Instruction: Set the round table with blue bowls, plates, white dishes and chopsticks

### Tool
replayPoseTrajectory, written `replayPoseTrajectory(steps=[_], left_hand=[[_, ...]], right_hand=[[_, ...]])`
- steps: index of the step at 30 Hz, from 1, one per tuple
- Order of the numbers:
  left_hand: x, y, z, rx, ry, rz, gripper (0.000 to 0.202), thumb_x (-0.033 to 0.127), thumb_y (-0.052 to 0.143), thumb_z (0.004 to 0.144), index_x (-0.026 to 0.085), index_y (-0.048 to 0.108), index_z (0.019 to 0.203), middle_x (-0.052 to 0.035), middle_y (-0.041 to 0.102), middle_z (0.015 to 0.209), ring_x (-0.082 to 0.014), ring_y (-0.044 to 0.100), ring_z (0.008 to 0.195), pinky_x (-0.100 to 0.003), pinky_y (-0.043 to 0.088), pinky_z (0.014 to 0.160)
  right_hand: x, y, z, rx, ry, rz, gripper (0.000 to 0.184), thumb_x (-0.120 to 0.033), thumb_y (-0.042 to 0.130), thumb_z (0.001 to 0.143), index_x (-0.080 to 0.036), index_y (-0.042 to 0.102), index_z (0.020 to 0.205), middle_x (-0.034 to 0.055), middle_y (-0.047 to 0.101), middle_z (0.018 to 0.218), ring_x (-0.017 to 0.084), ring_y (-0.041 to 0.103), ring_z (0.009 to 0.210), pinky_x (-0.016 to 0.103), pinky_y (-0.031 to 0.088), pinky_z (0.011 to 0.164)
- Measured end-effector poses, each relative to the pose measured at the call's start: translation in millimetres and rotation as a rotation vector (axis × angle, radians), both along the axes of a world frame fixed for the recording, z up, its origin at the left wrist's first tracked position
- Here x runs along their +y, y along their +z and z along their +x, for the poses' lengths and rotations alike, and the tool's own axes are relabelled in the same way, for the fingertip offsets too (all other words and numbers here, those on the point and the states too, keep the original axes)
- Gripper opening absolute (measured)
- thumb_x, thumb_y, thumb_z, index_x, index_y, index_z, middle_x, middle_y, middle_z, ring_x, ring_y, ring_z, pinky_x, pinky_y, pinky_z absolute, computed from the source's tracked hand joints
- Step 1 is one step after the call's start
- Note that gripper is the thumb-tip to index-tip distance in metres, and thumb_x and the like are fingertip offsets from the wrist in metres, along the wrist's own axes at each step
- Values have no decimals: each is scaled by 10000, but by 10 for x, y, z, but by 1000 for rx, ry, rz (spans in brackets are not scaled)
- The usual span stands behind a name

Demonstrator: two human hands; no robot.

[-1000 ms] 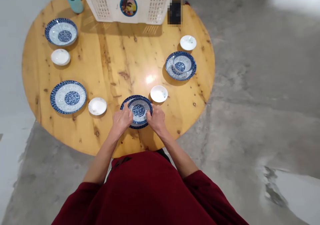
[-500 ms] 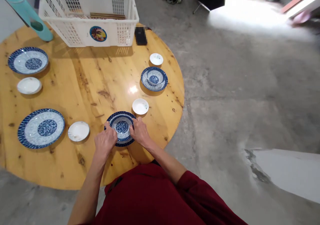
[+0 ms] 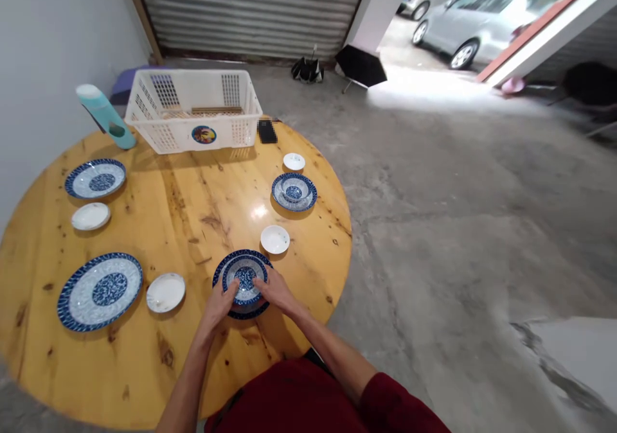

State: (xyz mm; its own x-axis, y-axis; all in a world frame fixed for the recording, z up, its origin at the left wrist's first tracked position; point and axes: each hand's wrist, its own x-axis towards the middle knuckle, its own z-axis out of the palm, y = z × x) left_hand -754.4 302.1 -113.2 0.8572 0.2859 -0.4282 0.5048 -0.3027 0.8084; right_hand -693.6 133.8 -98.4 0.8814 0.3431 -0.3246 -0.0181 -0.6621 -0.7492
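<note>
A blue patterned bowl (image 3: pixel 243 273) rests on a blue patterned plate (image 3: pixel 226 263) at the near edge of the round wooden table (image 3: pixel 193 214). My left hand (image 3: pixel 219 302) grips the bowl's near left rim, fingers curled. My right hand (image 3: pixel 274 291) holds its near right rim in the same way. A small white saucer (image 3: pixel 274 239) lies just beyond the plate to the right.
Another bowl on a plate (image 3: pixel 294 192) and a white saucer (image 3: pixel 294 161) sit at the right. Two blue plates (image 3: pixel 99 290) (image 3: pixel 95 178) and two white saucers (image 3: pixel 166 292) (image 3: pixel 90 216) lie at the left. A white basket (image 3: pixel 193 108), teal bottle (image 3: pixel 103 115) and dark phone (image 3: pixel 267 131) stand at the back.
The view has tilted up, showing the shutter, floor and a car outside. Both hands have shifted slightly toward the near rim of the bowl and stay on it.
</note>
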Motion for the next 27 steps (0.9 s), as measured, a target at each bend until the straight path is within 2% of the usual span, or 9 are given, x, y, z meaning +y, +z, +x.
replayPoseTrajectory(steps=[2, 5, 10, 15, 18, 21, 24, 27], left_hand=[[-21, -33, -29, -45, 51, -78, 524, 537, 496, 890, 108, 632, 1158, -184, 747, 1156, -290, 726, 1016, -411, 608, 858], [-60, 55, -120, -42, 11, -81, 500, 509, 471, 914, 117, 617, 1188, -164, 752, 1122, -283, 723, 1014, -414, 610, 850], [-166, 269, -313, -49, -118, 87, 442, 437, 455, 943, 126, 620, 1209, -159, 755, 1133, -293, 715, 1068, -439, 550, 974], [-459, 387, -496, 16, -218, 157, 483, 420, 465, 953, 108, 602, 1295, -185, 726, 1243, -309, 668, 1216, -423, 496, 1049], [-724, 420, -566, 19, -301, 142, 437, 383, 435, 972, 121, 610, 1274, -175, 738, 1201, -301, 683, 1172, -410, 493, 1030], [-1074, 438, -558, 32, -389, 139, 366, 365, 421, 980, 160, 636, 1193, -137, 759, 1120, -279, 707, 1074, -377, 505, 979], [-1545, 468, -463, 20, -457, 116, 370, 375, 429, 970, 176, 640, 1200, -123, 754, 1166, -273, 697, 1104, -359, 503, 982], [-2132, 505, -322, 23, -523, 70, 428, 402, 438, 960, 169, 622, 1269, -121, 745, 1206, -273, 695, 1118, -359, 509, 984]], right_hand=[[25, -22, -53, -28, -55, 69, 295, -179, 550, 837, -207, 709, 1084, 43, 759, 924, 216, 677, 818, 310, 543, 763], [0, -15, -184, -96, -131, 142, 327, -148, 521, 772, -194, 716, 1031, 39, 760, 888, 216, 679, 790, 320, 553, 751], [-206, 22, -497, -119, -219, 252, 292, -209, 491, 728, -182, 696, 934, 66, 760, 887, 225, 674, 806, 340, 555, 774], [-529, 49, -833, -75, -313, 287, 336, -339, 486, 721, -167, 700, 915, 100, 763, 889, 259, 687, 822, 398, 554, 828], [-790, 37, -990, -59, -390, 319, 363, -375, 509, 709, -173, 720, 923, 112, 777, 935, 288, 711, 896, 421, 555, 878], [-1155, -30, -1081, -40, -475, 372, 338, -406, 546, 707, -202, 734, 901, 103, 787, 929, 297, 722, 882, 415, 576, 841], [-1658, -95, -1108, -29, -552, 383, 358, -454, 577, 706, -195, 736, 894, 104, 788, 897, 301, 723, 832, 420, 583, 799], [-2274, -76, -1107, -20, -610, 359, 401, -488, 580, 725, -179, 724, 936, 103, 779, 861, 293, 716, 788, 409, 580, 751]])
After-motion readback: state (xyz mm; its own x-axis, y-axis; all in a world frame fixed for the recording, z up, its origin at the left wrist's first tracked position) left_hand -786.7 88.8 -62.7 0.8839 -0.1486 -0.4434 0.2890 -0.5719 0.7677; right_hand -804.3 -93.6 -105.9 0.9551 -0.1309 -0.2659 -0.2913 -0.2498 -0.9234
